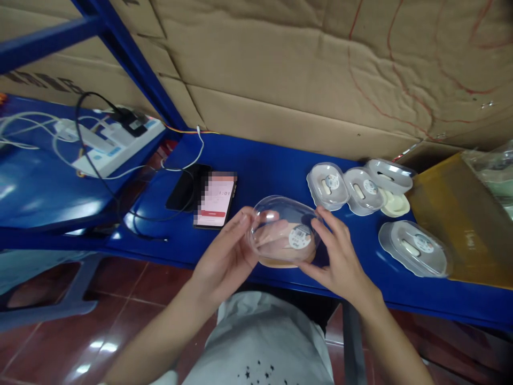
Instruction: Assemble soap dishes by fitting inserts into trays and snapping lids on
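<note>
A clear plastic dome lid with a round printed sticker is between my hands, near the front edge of the blue table. Fingers of my left hand wrap around the lid's left end. On the other end, my right hand grips with the thumb low and the fingers on the upper rim. Under the lid shows a beige oval piece; I cannot tell whether the two touch. Part of my left hand is seen through the clear plastic.
Several lidded pale boxes and a cream oval piece lie to the right, with another lidded box by a brown carton. Phones lie left of my hands. A power strip with cables sits further left.
</note>
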`<state>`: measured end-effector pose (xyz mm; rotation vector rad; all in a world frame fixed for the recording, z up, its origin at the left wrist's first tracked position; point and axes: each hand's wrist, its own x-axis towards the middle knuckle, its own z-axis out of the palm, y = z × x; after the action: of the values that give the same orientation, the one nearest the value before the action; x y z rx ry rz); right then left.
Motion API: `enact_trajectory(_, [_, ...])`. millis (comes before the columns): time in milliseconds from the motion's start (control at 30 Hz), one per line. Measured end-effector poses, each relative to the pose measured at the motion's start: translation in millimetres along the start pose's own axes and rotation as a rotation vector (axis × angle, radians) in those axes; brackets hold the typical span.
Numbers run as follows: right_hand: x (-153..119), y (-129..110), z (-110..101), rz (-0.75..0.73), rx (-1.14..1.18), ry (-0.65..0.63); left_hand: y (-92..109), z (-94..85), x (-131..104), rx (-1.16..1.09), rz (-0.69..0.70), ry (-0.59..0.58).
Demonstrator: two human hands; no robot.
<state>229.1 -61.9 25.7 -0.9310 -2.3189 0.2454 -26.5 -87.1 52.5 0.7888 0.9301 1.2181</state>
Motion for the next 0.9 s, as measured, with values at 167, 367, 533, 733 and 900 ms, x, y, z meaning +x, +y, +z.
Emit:
enact_trajectory(167, [-2.9,1.7,-11.3,0.048,0.082,-0.141,-23.7,-17.4,-9.9,0.306,0.237,0.115])
enact_trajectory(367, [-8.9,14.7,-23.0,0.116,0.151,-0.329,-38.3,-32.0,-24.9,0.812,0.423,-0.023])
enact_trajectory(533, [-8.4,20.7,-21.9,0.121,0.148,-0.391,-46.2,-37.4,-27.5,1.041,0.475,-0.019])
enact_trajectory(733, [-7.9,22.2,-16.0,0.11,0.146,-0.4,-50.9,-43.6,-27.2,1.186,0.5,-0.026])
enact_trajectory(900, [-11.5,19.7,-14.4,0.092,0.122,-0.405,-50.4,-46.2,-27.6,1.256,0.515,-0.064])
